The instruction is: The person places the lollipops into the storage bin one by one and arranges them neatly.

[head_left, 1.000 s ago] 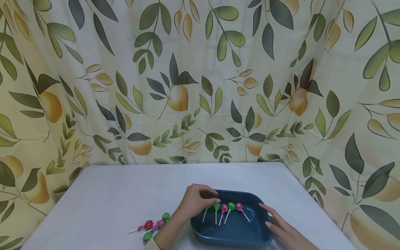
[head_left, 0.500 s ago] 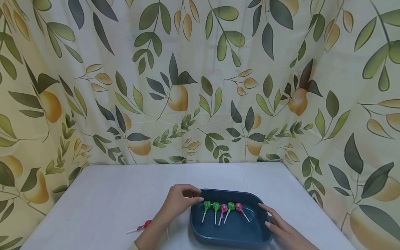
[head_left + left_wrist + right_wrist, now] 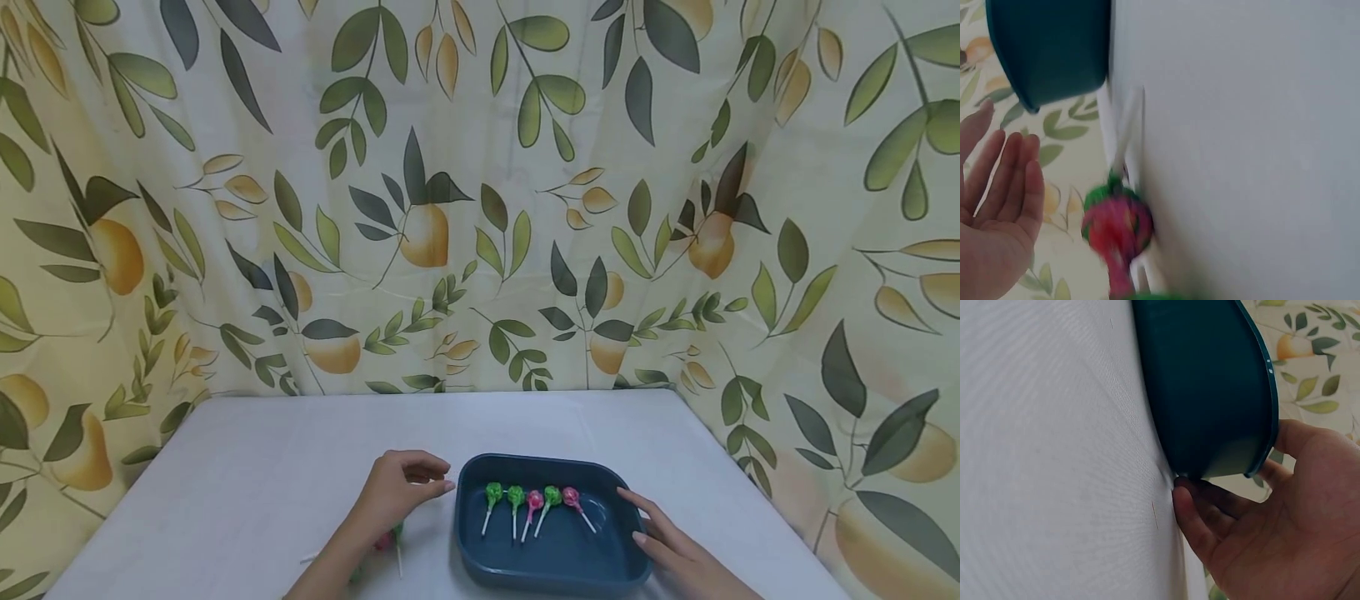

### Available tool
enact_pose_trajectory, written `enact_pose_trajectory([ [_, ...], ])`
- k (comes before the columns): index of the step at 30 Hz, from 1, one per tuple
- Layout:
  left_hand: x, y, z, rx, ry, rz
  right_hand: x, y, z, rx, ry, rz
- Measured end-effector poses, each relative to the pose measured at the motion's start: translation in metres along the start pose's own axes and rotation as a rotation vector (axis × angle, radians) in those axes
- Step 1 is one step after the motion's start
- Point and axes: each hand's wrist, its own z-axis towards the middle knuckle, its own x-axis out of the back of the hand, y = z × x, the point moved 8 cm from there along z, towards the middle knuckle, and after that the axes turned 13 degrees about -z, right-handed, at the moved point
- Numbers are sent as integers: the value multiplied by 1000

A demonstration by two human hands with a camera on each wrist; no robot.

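Observation:
A row of several wrapped lollipops (image 3: 551, 497), green and pink, lies inside the dark blue tray (image 3: 555, 575), sticks toward me. Just left of the tray, my left hand (image 3: 401, 487) hovers with loosely bent fingers, nothing between them. Below its wrist, more lollipops (image 3: 384, 542) lie on the table, partly hidden by the forearm. The left wrist view shows a blurred red, pink and green lollipop cluster (image 3: 1119, 225) close up. At the tray's right end my right hand (image 3: 671, 542) touches the outer wall; in the right wrist view its fingers (image 3: 1194, 519) reach the base.
A white cloth covers the table (image 3: 315, 450). Behind it and at both sides hangs a curtain (image 3: 480, 292) printed with leaves and yellow fruit. The tray's raised rim (image 3: 536, 457) stands between the lollipop row and the outer ones.
My left hand has moved left, away from the leftmost green lollipop and out past the tray's rim. That lollipop now shows fully in the row. The right hand stays at the tray.

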Motion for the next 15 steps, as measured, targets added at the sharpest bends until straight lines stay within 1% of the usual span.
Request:
enact_pose_trajectory([
  [7, 24, -4, -9, 31, 14, -32, 0, 0, 1, -12, 13, -13],
  [12, 39, -7, -17, 79, 22, -45, 0, 0, 1, -11, 16, -13],
  [15, 46, -9, -23, 111, 22, -49, -1, -1, 1, 14, -4, -4],
])
